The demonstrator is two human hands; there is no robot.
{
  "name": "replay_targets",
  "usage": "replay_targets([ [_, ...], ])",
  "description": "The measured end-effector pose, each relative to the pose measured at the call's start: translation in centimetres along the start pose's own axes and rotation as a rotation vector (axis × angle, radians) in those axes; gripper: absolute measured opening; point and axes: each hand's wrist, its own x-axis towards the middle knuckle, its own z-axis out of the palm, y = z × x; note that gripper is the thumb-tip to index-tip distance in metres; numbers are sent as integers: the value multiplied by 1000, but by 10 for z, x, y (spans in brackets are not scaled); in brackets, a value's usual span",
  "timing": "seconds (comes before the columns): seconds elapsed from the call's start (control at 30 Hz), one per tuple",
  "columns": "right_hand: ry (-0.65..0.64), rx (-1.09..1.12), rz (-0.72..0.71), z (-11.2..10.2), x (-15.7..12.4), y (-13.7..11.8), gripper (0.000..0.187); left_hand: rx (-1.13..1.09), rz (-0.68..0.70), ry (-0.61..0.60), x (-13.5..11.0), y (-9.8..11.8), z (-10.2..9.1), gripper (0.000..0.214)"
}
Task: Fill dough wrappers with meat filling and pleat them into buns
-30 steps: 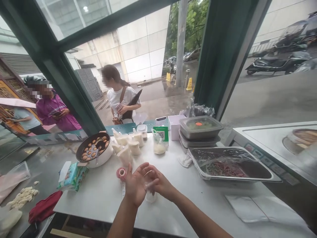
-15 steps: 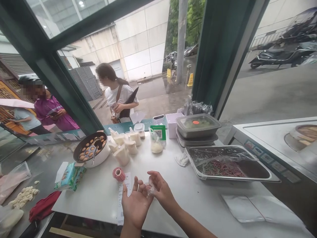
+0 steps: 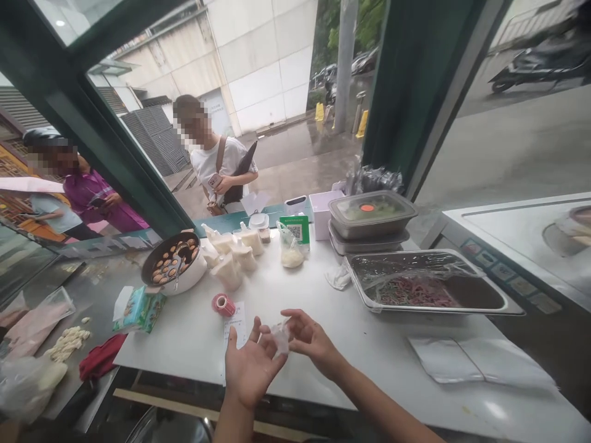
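The green sign (image 3: 301, 226) carried a QR code, with a line of pale characters along its top too small to read. Print ran down the paper slip (image 3: 237, 323) beside the red roll (image 3: 222, 304), also too fine to make out. A round orange sticker (image 3: 367, 208) marked the lid of the upper food container (image 3: 373, 224), and the tissue pack (image 3: 138, 307) had a turquoise printed wrapper.

The worktop (image 3: 318, 301) was white and smooth, set below a green-framed window (image 3: 392, 92). Along it stood a pot (image 3: 191, 278) of eggs in dark liquid with a ladle (image 3: 178, 272) inside, a cluster of sealed pale bags (image 3: 228, 272), and a metal tray (image 3: 443, 311) of purple and green shreds partly under clear film. Outside, a person in a white top (image 3: 207, 157) held a phone; another in a purple jacket (image 3: 101, 200) stood farther left.

The left hand (image 3: 253, 363) was palm up, fingers loosely spread and thumb apart. The right hand (image 3: 311, 341) was half curled, thumb and fingers pinching a crumpled piece of translucent plastic (image 3: 281, 337), which lay against the left fingertips, above the worktop's near edge.
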Motion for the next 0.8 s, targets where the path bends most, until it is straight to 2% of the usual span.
replay_targets([
  [0.17, -73, 61, 52, -1, 2, -6, 56, 51, 65, -2, -2, 2, 8, 42],
  [0.3, -133, 37, 39, 5, 3, -11, 59, -5, 104, 10, 1, 2, 6, 45],
  [0.43, -66, -135, 28, 8, 6, -11, 50, -64, 128, 37, 1, 4, 3, 45],
  [0.63, 33, -68, 105, 7, 7, -8, 38, -132, 177, 31, 1, 1, 3, 38],
  [0.8, -134, -73, 152, 6, 7, -8, 46, -161, 88, -10, 7, -4, 3, 38],
])
